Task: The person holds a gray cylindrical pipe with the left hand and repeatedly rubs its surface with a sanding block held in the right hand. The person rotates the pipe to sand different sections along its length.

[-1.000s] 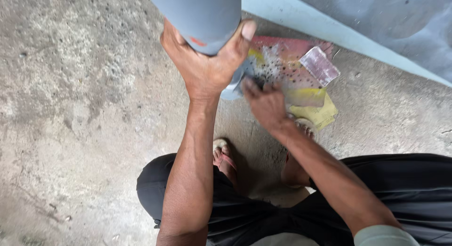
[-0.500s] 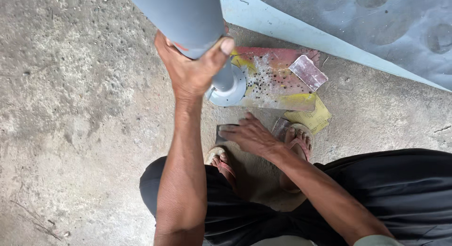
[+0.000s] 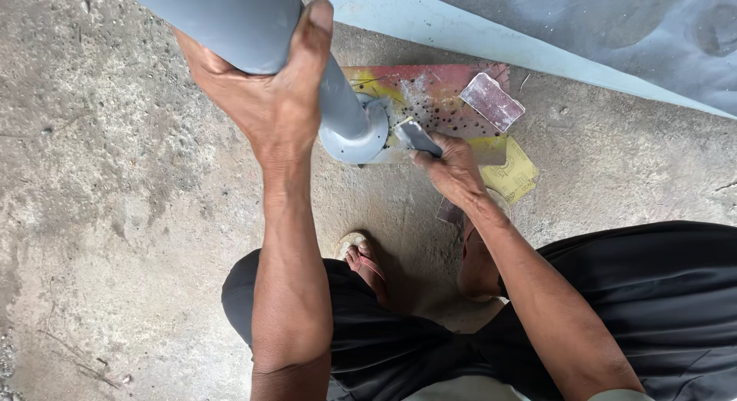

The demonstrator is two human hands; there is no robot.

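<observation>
The rough grey concrete floor (image 3: 115, 217) fills most of the view, and a pale blue painted panel (image 3: 491, 40) slants across it beyond both hands. The grey plastic pipe (image 3: 230, 17) stands upright, its top close to the camera and its flared lower end (image 3: 355, 136) resting on a flat board stained red and yellow (image 3: 430, 94), which lies on the floor.

The left arm reaches straight forward, forearm long and nearly vertical in the frame, and the left hand (image 3: 265, 102) is clenched around the upper part of the pipe: the thumb (image 3: 311, 33) lies up along the near side of the tube and the fingers wrap behind it out of sight.

The right arm comes in from the lower right, elbow bent, wrist dipped low. The right hand (image 3: 454, 171) pinches a small folded piece of grey abrasive sheet (image 3: 418, 136) between thumb and fingers, and the free end of that sheet touches the flared lower end, just right of the pipe's foot.

Just beyond the right hand's grip lies a small rectangular sanding pad, pinkish grey (image 3: 491, 100), on the board; just to the right of the grip is a yellow sheet of paper (image 3: 513, 171) on the floor (partly under the board's edge, as far as can be told). Below the wrists, the person's feet in sandals (image 3: 361, 259) rest on the floor between black trouser legs.
</observation>
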